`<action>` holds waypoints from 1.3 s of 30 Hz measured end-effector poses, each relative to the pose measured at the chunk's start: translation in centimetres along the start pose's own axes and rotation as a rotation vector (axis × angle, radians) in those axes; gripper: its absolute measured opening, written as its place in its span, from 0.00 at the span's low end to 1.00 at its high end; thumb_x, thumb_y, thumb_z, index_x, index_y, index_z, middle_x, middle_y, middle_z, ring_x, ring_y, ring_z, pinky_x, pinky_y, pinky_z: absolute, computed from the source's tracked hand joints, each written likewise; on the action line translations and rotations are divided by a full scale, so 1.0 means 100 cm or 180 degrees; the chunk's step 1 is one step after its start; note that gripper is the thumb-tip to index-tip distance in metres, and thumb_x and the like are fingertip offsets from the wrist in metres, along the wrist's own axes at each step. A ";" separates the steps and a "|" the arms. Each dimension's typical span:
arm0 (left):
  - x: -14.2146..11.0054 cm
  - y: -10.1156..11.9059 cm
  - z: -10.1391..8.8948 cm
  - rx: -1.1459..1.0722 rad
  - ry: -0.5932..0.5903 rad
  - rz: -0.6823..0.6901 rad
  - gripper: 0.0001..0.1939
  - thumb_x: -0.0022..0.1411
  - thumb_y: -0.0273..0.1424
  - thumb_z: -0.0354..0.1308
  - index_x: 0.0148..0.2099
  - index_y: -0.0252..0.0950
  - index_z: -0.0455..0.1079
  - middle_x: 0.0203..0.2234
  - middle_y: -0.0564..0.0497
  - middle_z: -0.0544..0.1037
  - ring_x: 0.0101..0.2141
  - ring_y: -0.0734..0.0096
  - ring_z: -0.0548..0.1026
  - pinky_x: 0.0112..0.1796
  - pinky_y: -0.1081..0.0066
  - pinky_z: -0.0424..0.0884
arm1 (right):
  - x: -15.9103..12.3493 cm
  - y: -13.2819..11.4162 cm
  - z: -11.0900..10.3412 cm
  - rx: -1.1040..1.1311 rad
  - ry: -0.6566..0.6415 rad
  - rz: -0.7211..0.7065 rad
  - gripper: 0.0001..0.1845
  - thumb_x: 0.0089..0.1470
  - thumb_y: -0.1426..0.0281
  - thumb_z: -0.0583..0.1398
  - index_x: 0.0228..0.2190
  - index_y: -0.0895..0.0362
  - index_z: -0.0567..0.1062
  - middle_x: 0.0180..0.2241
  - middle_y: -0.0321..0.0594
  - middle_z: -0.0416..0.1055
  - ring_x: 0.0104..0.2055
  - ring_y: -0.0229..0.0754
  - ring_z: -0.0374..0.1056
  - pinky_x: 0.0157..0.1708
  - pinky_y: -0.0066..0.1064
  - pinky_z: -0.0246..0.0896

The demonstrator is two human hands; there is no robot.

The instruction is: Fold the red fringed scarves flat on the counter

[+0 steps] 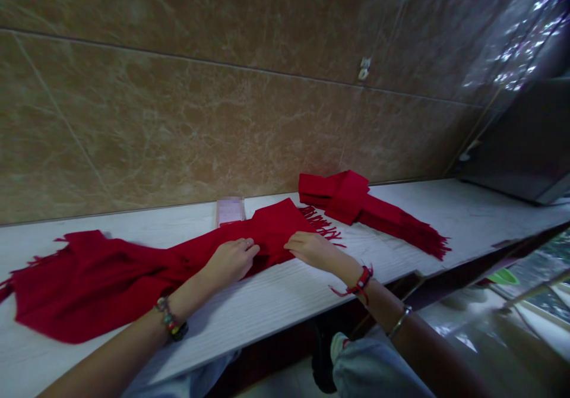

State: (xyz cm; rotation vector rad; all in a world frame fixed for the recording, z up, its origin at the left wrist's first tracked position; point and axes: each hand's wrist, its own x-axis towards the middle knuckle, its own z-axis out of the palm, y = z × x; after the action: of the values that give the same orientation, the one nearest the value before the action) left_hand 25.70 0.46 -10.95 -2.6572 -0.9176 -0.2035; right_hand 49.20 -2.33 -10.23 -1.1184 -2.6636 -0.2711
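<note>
Spread red scarf (102, 279) lies along white surface (249, 312). Left hand (231, 261) and right hand (315, 250) nearly closed, each pinching its cloth. Behind spread red scarf: flat packet (230, 210), contents unclear. To its right: folded red scarf (345, 196).

The 2 red scarves (111, 279) (347, 199) were matt, soft-looking cloth with stringy fringe. The counter (262, 297) had a pale, wood-grained surface with a low sheen. The wall (178, 119) was of brown, stone-look tiles, veined and softly glossy. The bangle (399, 321) looked like smooth, shiny metal, and the bracelet (168, 319) had coloured beads.
</note>
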 end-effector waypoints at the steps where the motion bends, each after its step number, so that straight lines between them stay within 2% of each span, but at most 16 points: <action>1: -0.003 -0.003 0.000 -0.0017 0.0133 -0.0019 0.10 0.59 0.23 0.46 0.39 0.34 0.68 0.33 0.46 0.72 0.32 0.67 0.71 0.32 0.70 0.68 | -0.002 0.000 0.000 -0.0064 0.0047 -0.0031 0.10 0.54 0.77 0.53 0.35 0.60 0.73 0.32 0.43 0.71 0.36 0.40 0.65 0.36 0.29 0.60; 3: -0.009 -0.006 0.000 -0.0095 0.0422 0.0026 0.11 0.61 0.26 0.44 0.39 0.34 0.68 0.33 0.46 0.72 0.32 0.68 0.71 0.33 0.69 0.68 | -0.005 0.001 0.001 -0.0135 0.0224 -0.0063 0.11 0.55 0.78 0.52 0.34 0.60 0.73 0.32 0.43 0.71 0.35 0.40 0.64 0.36 0.31 0.59; 5: -0.012 -0.006 -0.001 -0.0206 0.0551 0.0212 0.11 0.62 0.27 0.44 0.38 0.35 0.68 0.32 0.47 0.71 0.33 0.69 0.71 0.35 0.69 0.68 | -0.006 0.003 0.002 -0.0117 0.0442 -0.0053 0.12 0.56 0.77 0.51 0.34 0.60 0.74 0.33 0.44 0.71 0.35 0.40 0.64 0.37 0.32 0.59; 7: -0.013 -0.003 0.000 -0.0371 0.0429 0.0405 0.10 0.61 0.28 0.46 0.36 0.36 0.68 0.34 0.47 0.71 0.35 0.68 0.70 0.38 0.68 0.67 | -0.008 0.005 0.003 -0.0032 0.0500 -0.0085 0.12 0.56 0.75 0.51 0.34 0.59 0.74 0.32 0.44 0.71 0.35 0.40 0.64 0.38 0.33 0.58; 9: -0.012 0.002 0.002 -0.0570 0.0183 0.0459 0.09 0.61 0.29 0.47 0.35 0.35 0.68 0.38 0.46 0.70 0.39 0.66 0.70 0.40 0.66 0.67 | -0.009 0.005 0.004 0.0086 0.0358 -0.0126 0.10 0.55 0.75 0.52 0.32 0.59 0.74 0.31 0.43 0.70 0.35 0.41 0.63 0.38 0.33 0.58; 11: -0.011 0.006 0.004 -0.0729 -0.0051 0.0347 0.10 0.62 0.30 0.46 0.37 0.34 0.67 0.43 0.43 0.69 0.42 0.64 0.69 0.43 0.64 0.66 | -0.008 0.005 0.002 0.0261 0.0186 -0.0117 0.09 0.55 0.74 0.53 0.31 0.60 0.74 0.30 0.43 0.70 0.35 0.40 0.63 0.38 0.32 0.59; 13: -0.010 0.009 0.005 -0.0829 -0.0195 0.0163 0.12 0.64 0.32 0.43 0.41 0.32 0.66 0.45 0.41 0.68 0.44 0.63 0.68 0.44 0.62 0.66 | -0.006 0.003 -0.001 0.0466 0.0188 -0.0013 0.09 0.55 0.72 0.53 0.32 0.59 0.74 0.31 0.43 0.70 0.36 0.40 0.64 0.39 0.32 0.59; 16: -0.009 0.010 0.006 -0.0899 -0.0192 -0.0104 0.17 0.65 0.35 0.41 0.49 0.32 0.63 0.53 0.40 0.63 0.52 0.59 0.61 0.48 0.57 0.61 | 0.002 0.000 -0.003 0.0595 0.0433 0.0268 0.13 0.56 0.68 0.53 0.41 0.58 0.72 0.41 0.45 0.69 0.45 0.41 0.62 0.46 0.35 0.57; 18: -0.010 0.010 0.007 -0.0946 -0.0259 -0.0229 0.22 0.65 0.38 0.40 0.56 0.34 0.57 0.57 0.41 0.59 0.57 0.56 0.54 0.51 0.51 0.55 | 0.009 -0.004 0.000 0.0518 0.0461 0.0460 0.19 0.57 0.66 0.52 0.49 0.59 0.66 0.51 0.48 0.62 0.54 0.44 0.55 0.52 0.39 0.51; 21: -0.013 0.010 0.011 -0.1095 -0.0664 -0.0408 0.28 0.64 0.44 0.38 0.62 0.34 0.49 0.59 0.42 0.54 0.59 0.54 0.48 0.53 0.46 0.48 | 0.018 -0.010 0.008 0.0387 0.0022 0.0577 0.26 0.58 0.62 0.49 0.56 0.56 0.57 0.58 0.46 0.52 0.60 0.47 0.44 0.56 0.47 0.43; 23: -0.016 0.011 0.013 -0.1170 -0.0883 -0.0547 0.30 0.64 0.46 0.36 0.62 0.33 0.48 0.59 0.42 0.52 0.59 0.53 0.47 0.53 0.46 0.48 | 0.020 -0.012 0.013 0.0368 -0.0343 0.0609 0.26 0.59 0.60 0.48 0.57 0.54 0.54 0.59 0.45 0.50 0.61 0.48 0.42 0.56 0.51 0.40; 26: -0.020 0.014 0.012 -0.1151 -0.0969 -0.0716 0.32 0.63 0.47 0.36 0.62 0.32 0.49 0.59 0.40 0.52 0.59 0.52 0.48 0.53 0.47 0.49 | 0.018 -0.010 0.016 0.0396 -0.0660 0.0706 0.27 0.59 0.59 0.46 0.58 0.54 0.52 0.60 0.44 0.47 0.62 0.48 0.41 0.56 0.53 0.39; 30: -0.020 0.017 0.010 -0.0970 -0.0701 -0.0851 0.29 0.63 0.45 0.38 0.59 0.31 0.56 0.57 0.38 0.58 0.57 0.50 0.54 0.51 0.46 0.54 | 0.012 0.001 0.013 0.0453 -0.0849 0.0953 0.28 0.59 0.59 0.46 0.58 0.56 0.52 0.60 0.47 0.46 0.62 0.49 0.41 0.56 0.50 0.41; 33: -0.016 0.012 0.003 -0.0800 -0.0334 -0.0868 0.21 0.65 0.38 0.39 0.49 0.32 0.67 0.51 0.37 0.66 0.51 0.51 0.64 0.46 0.51 0.61 | 0.011 0.009 0.008 0.0484 -0.0853 0.1011 0.29 0.58 0.59 0.48 0.57 0.60 0.56 0.59 0.51 0.50 0.61 0.48 0.44 0.56 0.47 0.43; 36: -0.013 0.005 -0.005 -0.0638 0.0006 -0.0953 0.15 0.64 0.33 0.43 0.40 0.31 0.69 0.41 0.38 0.72 0.42 0.57 0.71 0.41 0.59 0.67 | 0.017 0.016 -0.003 0.0375 -0.0473 0.0939 0.26 0.56 0.63 0.52 0.54 0.62 0.61 0.56 0.53 0.56 0.59 0.47 0.49 0.56 0.44 0.46; 39: -0.013 0.005 -0.009 -0.0596 0.0170 -0.0583 0.14 0.59 0.37 0.50 0.40 0.32 0.67 0.37 0.41 0.71 0.37 0.59 0.72 0.37 0.63 0.68 | 0.035 0.022 -0.013 0.0283 0.0010 0.0891 0.20 0.56 0.68 0.52 0.50 0.62 0.66 0.52 0.50 0.63 0.55 0.45 0.57 0.55 0.41 0.49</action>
State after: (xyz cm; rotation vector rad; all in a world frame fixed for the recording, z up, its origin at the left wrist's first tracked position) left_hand 25.00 -0.92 -10.55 -2.7184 -1.1779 -0.4201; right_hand 48.59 1.17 -7.84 -1.4372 -2.4486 -0.1012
